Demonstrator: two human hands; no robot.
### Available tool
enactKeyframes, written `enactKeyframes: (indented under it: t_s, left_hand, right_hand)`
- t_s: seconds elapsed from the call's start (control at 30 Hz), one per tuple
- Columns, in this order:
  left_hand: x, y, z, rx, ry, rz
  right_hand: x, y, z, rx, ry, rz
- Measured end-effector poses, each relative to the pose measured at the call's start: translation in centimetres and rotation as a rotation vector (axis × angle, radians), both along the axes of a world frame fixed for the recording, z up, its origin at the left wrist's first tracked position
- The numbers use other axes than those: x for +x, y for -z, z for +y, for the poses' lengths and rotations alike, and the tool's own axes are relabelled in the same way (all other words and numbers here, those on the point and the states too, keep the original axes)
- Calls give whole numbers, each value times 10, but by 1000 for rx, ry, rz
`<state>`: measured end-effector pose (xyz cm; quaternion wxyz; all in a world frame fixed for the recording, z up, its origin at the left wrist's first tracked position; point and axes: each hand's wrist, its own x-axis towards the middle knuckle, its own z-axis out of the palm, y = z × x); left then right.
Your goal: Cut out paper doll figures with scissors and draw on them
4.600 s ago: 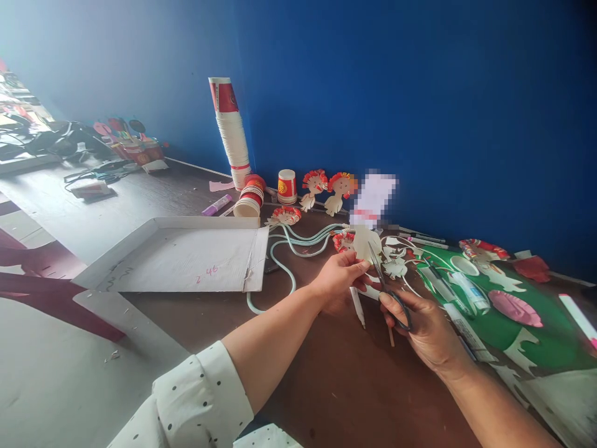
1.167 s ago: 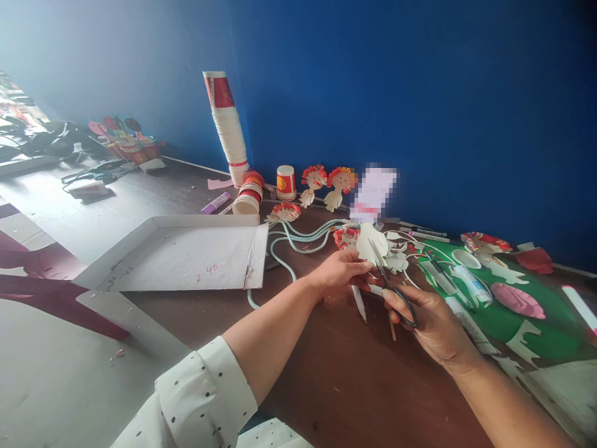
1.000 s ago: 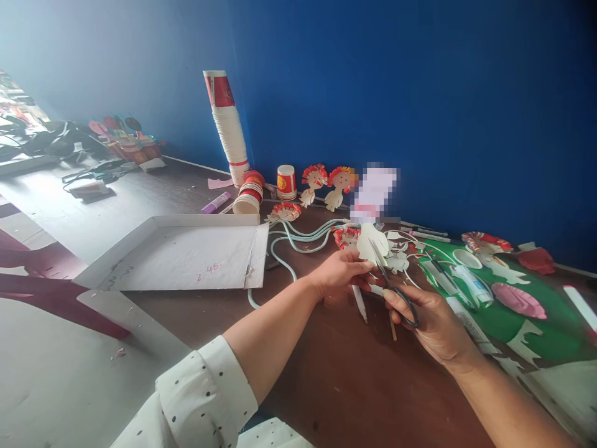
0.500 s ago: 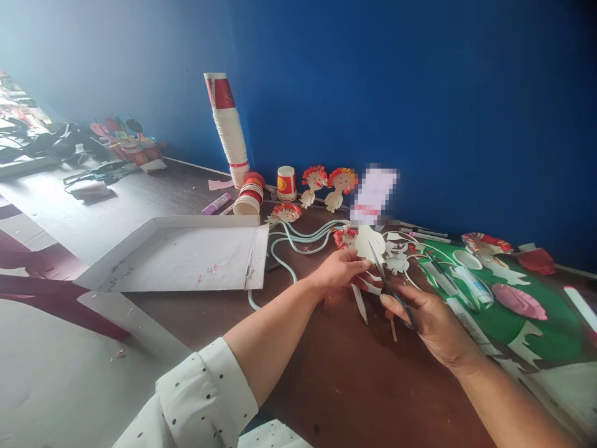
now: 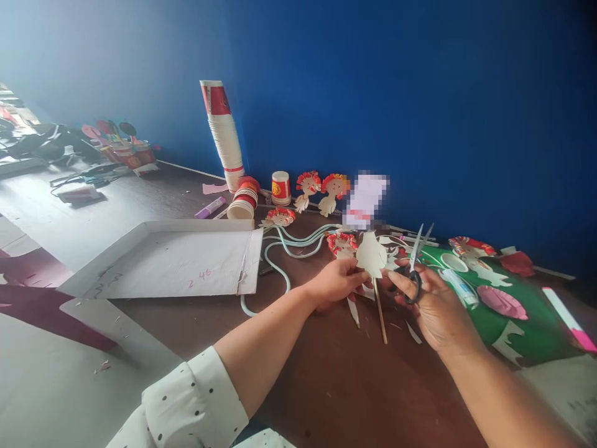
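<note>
Pinched in my left hand (image 5: 339, 283) is a cream paper cutout (image 5: 372, 254) with a rounded shape. My right hand (image 5: 431, 305) holds black-handled scissors (image 5: 415, 264), their blades parted and pointing up, away from the paper; its index finger reaches the cutout's lower right edge. A thin wooden stick (image 5: 380, 314) shows below the cutout; whether it is attached cannot be told. Just behind my left hand lies a red-fringed paper figure (image 5: 342, 244). Two similar figures (image 5: 308, 186) lean against the blue wall.
A shallow white box lid (image 5: 186, 258) sits at the left. Behind it rises a tall leaning stack of paper cups (image 5: 224, 140). Pale cables (image 5: 284, 274) curl across the brown table (image 5: 336, 379). At the right, a green mat (image 5: 489, 323) bears a glue tube (image 5: 461, 287) and a pink scalloped piece (image 5: 502, 302).
The scissors have moved off the paper to the right and now point upward with blades apart. My right index finger has come to the cutout's edge. The view has shifted slightly.
</note>
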<state>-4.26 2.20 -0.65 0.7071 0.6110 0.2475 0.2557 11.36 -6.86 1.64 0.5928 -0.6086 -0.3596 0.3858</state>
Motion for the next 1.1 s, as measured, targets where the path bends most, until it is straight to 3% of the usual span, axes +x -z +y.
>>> enactKeyframes:
  t_s: [0.17, 0.33, 0.47, 0.6, 1.1]
  left_hand:
    - [0, 1, -7, 36, 83, 72]
    - [1, -3, -12, -77, 94, 23]
    - [5, -2, -18, -170, 22, 6]
    - [9, 3, -17, -206, -80, -3]
    - [9, -2, -15, -209, -114, 12]
  right_hand:
    - [-6, 6, 7, 120, -35, -87]
    - [-7, 14, 6, 143, 69, 2]
    - [-13, 13, 6, 191, 189, -42]
    - [-19, 13, 7, 204, 212, -66]
    - [-25, 10, 4, 185, 233, -140]
